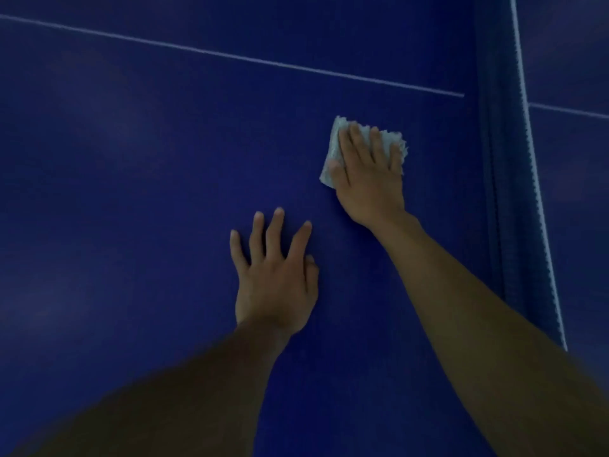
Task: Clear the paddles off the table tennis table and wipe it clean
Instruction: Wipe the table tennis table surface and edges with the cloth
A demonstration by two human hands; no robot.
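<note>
Right hand flat, fingers straight and slightly spread, pressing pale, fuzzy, square-folded cloth onto smooth blue table. Left hand nearer and leftward, fingers splayed, resting bare on table. Mesh net right of right hand.

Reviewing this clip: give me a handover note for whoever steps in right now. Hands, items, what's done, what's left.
Right hand: flat, fingers straight, pressing the small pale grey fluffy cloth onto the dark blue table tennis table, near the blue net.
Left hand: spread flat on the table, holding nothing.
Done: no paddles show in this view.
Left: the wiping; how much is already covered cannot be told.
</note>
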